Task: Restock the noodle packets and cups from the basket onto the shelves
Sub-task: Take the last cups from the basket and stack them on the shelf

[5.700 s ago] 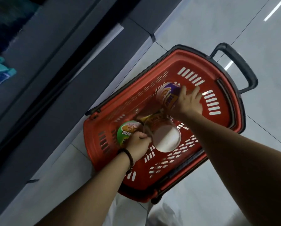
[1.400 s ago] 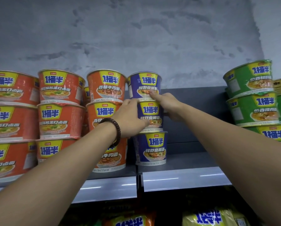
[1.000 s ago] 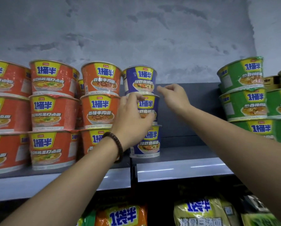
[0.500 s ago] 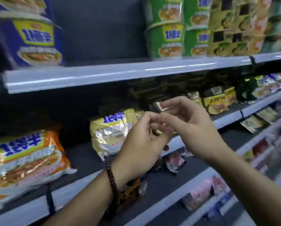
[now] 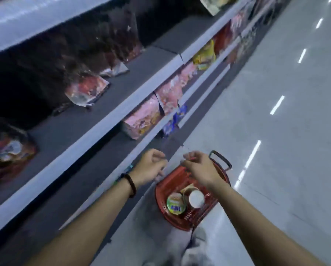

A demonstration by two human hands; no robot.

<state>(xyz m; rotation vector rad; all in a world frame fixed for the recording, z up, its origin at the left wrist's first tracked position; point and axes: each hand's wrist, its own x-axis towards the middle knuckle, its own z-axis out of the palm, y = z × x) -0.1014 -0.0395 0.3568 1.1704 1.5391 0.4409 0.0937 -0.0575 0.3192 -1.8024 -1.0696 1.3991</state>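
Note:
A red basket (image 5: 161,203) with a black handle stands on the floor below me. Inside it lie a green-lidded noodle cup (image 5: 176,205) and a cup on its side showing a white bottom (image 5: 196,198). My left hand (image 5: 150,167), with a dark bead bracelet at the wrist, hovers above the basket's left rim with fingers loosely curled and nothing in it. My right hand (image 5: 198,167) hovers over the basket's far end, fingers bent and empty. The picture is blurred by motion.
Grey shelves (image 5: 107,120) run along the left, carrying pink noodle packets (image 5: 143,118), a red packet (image 5: 87,89) and yellow packets (image 5: 205,53). Pale tiled floor (image 5: 275,131) stretches to the right.
My view has swung down from the top-shelf cups to the floor. Both hands came away from the blue cups, met briefly, and now hang apart above the basket.

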